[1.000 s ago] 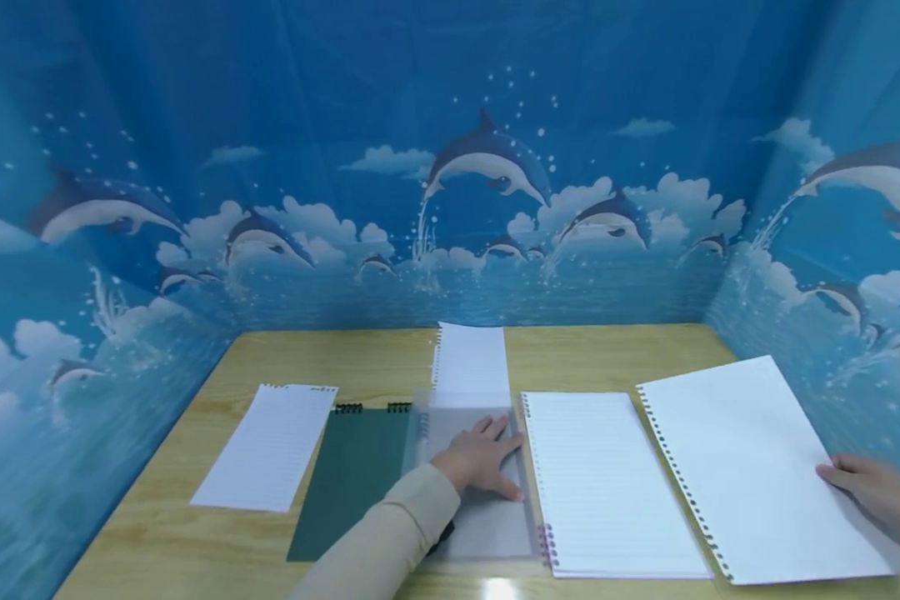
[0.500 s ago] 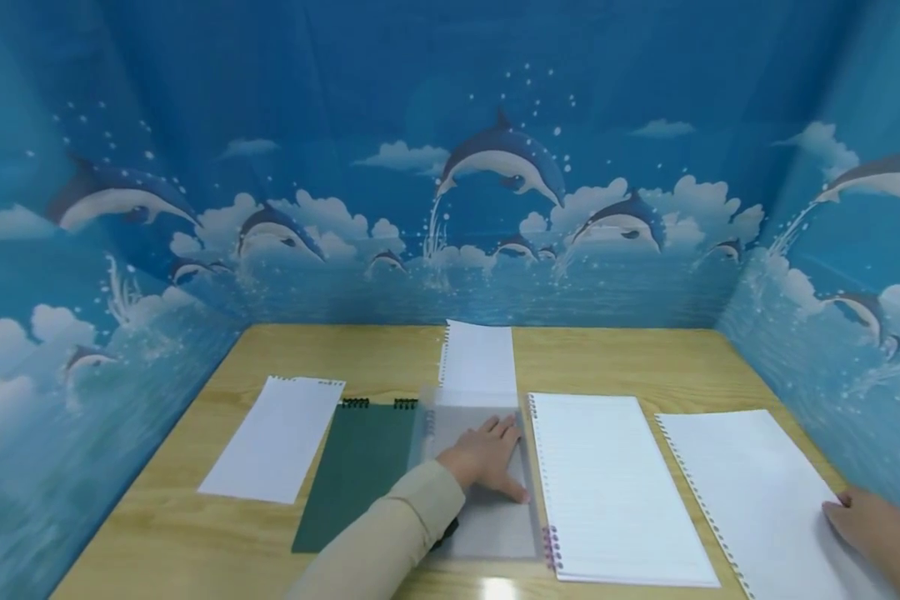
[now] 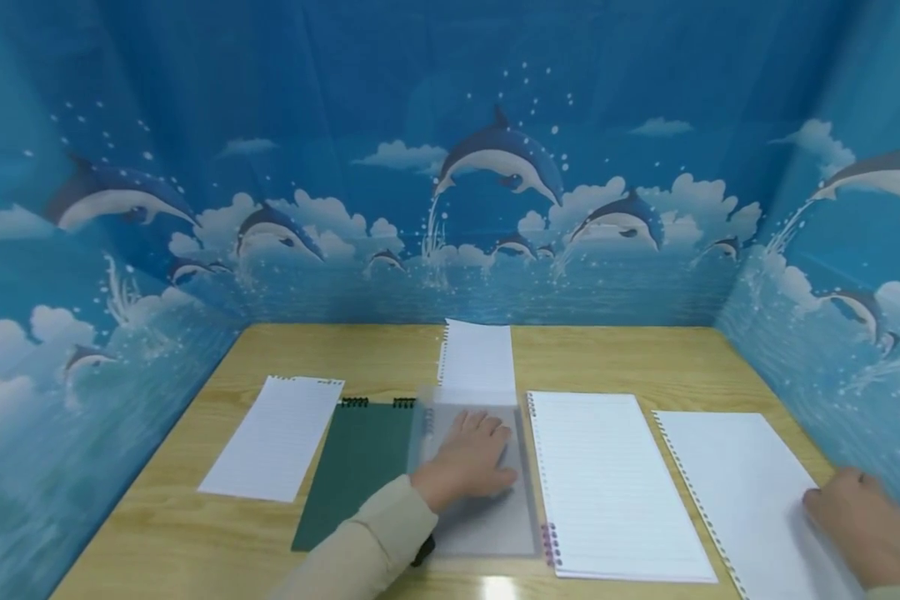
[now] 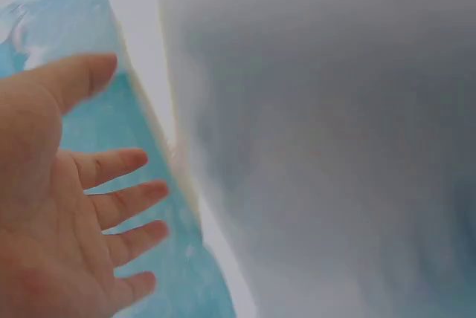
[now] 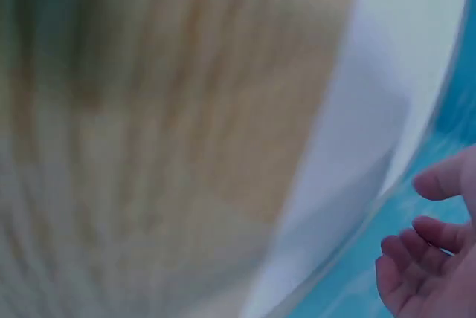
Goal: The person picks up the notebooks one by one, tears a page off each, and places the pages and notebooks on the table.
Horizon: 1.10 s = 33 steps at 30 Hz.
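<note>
In the head view my left hand (image 3: 467, 458) is over a spiral notebook with a frosted translucent cover (image 3: 487, 529). Its fingers are extended, and the left wrist view shows the palm with nothing in it. Whether it touches the cover cannot be told. At the right, my right hand (image 3: 862, 517) is above the edge of a loose white sheet (image 3: 727, 475) with a torn, punched left side. Thumb and loosely bent fingers (image 5: 405, 270) hold nothing in the right wrist view. Between the hands lies a lined spiral notebook (image 3: 607, 483) with purple rings.
A green spiral notebook (image 3: 363, 467) with black rings lies left of the frosted one. Farther left is a torn lined sheet (image 3: 273, 442). Another torn sheet (image 3: 478, 358) is behind the frosted notebook. Dolphin-printed blue curtains (image 3: 315, 117) border the wooden table (image 3: 615, 354).
My right hand lowered the white sheet onto the table, then let go of it. My left hand, earlier spread on the frosted cover, has shifted slightly left and its fingers have drawn together.
</note>
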Tool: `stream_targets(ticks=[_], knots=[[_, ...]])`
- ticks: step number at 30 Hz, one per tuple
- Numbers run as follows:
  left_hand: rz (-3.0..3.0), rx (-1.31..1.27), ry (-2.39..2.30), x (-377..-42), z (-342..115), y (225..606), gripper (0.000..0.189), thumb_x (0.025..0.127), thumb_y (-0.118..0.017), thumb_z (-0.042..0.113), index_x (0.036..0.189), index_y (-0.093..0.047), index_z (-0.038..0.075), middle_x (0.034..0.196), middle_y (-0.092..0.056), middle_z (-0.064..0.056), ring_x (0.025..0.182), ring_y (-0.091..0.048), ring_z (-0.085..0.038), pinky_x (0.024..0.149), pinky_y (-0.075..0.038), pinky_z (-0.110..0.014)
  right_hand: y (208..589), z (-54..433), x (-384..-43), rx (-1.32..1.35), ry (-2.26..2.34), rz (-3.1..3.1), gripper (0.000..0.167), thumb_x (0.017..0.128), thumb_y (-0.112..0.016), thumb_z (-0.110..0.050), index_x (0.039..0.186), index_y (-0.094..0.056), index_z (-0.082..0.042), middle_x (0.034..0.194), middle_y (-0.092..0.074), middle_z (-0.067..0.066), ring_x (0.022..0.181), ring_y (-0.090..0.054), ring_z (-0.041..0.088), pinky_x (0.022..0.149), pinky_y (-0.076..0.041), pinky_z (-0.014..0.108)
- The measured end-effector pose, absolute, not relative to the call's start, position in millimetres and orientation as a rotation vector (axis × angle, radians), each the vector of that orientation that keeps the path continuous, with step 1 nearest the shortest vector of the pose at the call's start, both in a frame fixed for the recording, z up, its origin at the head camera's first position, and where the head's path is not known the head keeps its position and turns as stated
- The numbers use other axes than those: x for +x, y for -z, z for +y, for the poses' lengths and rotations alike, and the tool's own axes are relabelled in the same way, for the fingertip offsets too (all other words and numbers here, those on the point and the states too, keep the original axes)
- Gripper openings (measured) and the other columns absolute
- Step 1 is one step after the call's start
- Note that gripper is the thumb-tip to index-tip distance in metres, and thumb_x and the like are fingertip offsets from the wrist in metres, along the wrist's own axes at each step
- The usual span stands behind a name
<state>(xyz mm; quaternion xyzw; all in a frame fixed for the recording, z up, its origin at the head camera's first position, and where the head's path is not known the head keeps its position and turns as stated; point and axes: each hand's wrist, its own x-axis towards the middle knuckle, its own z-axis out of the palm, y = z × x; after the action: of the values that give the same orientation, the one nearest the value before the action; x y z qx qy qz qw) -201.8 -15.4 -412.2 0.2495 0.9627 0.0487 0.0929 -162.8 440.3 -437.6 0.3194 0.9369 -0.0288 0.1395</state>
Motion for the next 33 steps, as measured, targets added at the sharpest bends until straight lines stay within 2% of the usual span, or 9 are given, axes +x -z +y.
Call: stream_targets(ticks=[5, 7, 9, 12, 14, 18, 22, 28, 33], knots=[[2.987, 0.465, -0.333, -197, -63, 403, 0.048, 0.092, -0.051, 0.039, 0.129, -0.05, 0.009, 0.131, -0.051, -0.013, 0.123, -0.042, -0.033, 0.102, -0.031, -0.052, 421, 409, -164, 0.611, 0.14, 2.994, 0.043, 0.085, -0.053, -0.023, 0.104, -0.046, 0.015, 0.096, -0.047, 0.033, 0.085, -0.051, 0.044, 0.067, -0.045, 0.05], [3.031, 0.312, -0.39, -197, -82, 406, 0.045, 0.091, -0.052, 0.039, 0.122, -0.055, 0.006, 0.121, -0.057, -0.015, 0.112, -0.049, -0.034, 0.092, -0.039, -0.051, 416, 390, -163, 0.4, 0.198, 3.08, 0.035, 0.085, -0.053, -0.022, 0.099, -0.053, 0.01, 0.087, -0.054, 0.025, 0.073, -0.055, 0.036, 0.06, -0.045, 0.045], [3.045, 0.167, -0.43, -196, -98, 411, 0.039, 0.09, -0.055, 0.039, 0.107, -0.059, 0.005, 0.101, -0.062, -0.014, 0.091, -0.056, -0.031, 0.074, -0.044, -0.045, 412, 366, -164, 0.186, 0.272, 3.094, 0.027, 0.087, -0.052, -0.021, 0.093, -0.058, 0.005, 0.077, -0.058, 0.015, 0.065, -0.053, 0.026, 0.055, -0.043, 0.039], [2.993, 0.028, -0.476, -193, -116, 420, 0.033, 0.089, -0.056, 0.041, 0.082, -0.055, 0.01, 0.07, -0.055, -0.005, 0.061, -0.05, -0.02, 0.052, -0.038, -0.034, 413, 324, -165, -0.045, 0.379, 3.054, 0.019, 0.09, -0.051, -0.019, 0.087, -0.062, -0.004, 0.068, -0.056, 0.003, 0.059, -0.047, 0.015, 0.052, -0.039, 0.031], [2.933, 0.003, -0.55, -191, -122, 425, 0.036, 0.088, -0.056, 0.043, 0.068, -0.047, 0.014, 0.057, -0.042, 0.001, 0.05, -0.038, -0.015, 0.045, -0.028, -0.028, 415, 295, -166, -0.172, 0.453, 3.004, 0.015, 0.09, -0.053, -0.019, 0.084, -0.063, -0.009, 0.066, -0.052, -0.003, 0.059, -0.043, 0.01, 0.053, -0.036, 0.027], [2.866, 0.078, -0.693, -184, -127, 432, 0.044, 0.089, -0.054, 0.042, 0.057, -0.036, 0.018, 0.051, -0.029, 0.005, 0.047, -0.026, -0.01, 0.045, -0.019, -0.024, 422, 246, -162, -0.551, 0.621, 2.931, 0.009, 0.09, -0.057, -0.02, 0.083, -0.062, -0.018, 0.069, -0.051, -0.012, 0.062, -0.042, 0.0, 0.057, -0.038, 0.023], [2.891, 0.128, -0.785, -177, -129, 430, 0.04, 0.09, -0.055, 0.031, 0.058, -0.037, 0.017, 0.052, -0.03, 0.005, 0.047, -0.027, -0.011, 0.045, -0.02, -0.024, 423, 200, -160, -0.857, 0.755, 2.796, 0.013, 0.093, -0.053, -0.026, 0.087, -0.062, -0.019, 0.075, -0.052, -0.016, 0.067, -0.044, -0.004, 0.061, -0.041, 0.022], [2.942, 0.158, -1.03, -176, -119, 411, 0.025, 0.088, -0.051, 0.02, 0.064, -0.046, 0.014, 0.054, -0.04, 0.004, 0.048, -0.035, -0.011, 0.045, -0.027, -0.024, 418, 156, -165, -0.91, 0.839, 2.737, 0.024, 0.096, -0.045, -0.033, 0.092, -0.062, -0.017, 0.075, -0.051, -0.014, 0.067, -0.044, -0.003, 0.06, -0.041, 0.02], [2.929, 0.267, -1.273, -172, -100, 394, 0.021, 0.092, -0.051, 0.023, 0.074, -0.054, 0.013, 0.058, -0.049, 0.004, 0.05, -0.041, -0.01, 0.047, -0.034, -0.023, 409, 140, -167, -0.923, 0.918, 2.731, 0.028, 0.097, -0.041, -0.038, 0.092, -0.061, -0.019, 0.075, -0.052, -0.013, 0.067, -0.044, -0.001, 0.059, -0.039, 0.02]])
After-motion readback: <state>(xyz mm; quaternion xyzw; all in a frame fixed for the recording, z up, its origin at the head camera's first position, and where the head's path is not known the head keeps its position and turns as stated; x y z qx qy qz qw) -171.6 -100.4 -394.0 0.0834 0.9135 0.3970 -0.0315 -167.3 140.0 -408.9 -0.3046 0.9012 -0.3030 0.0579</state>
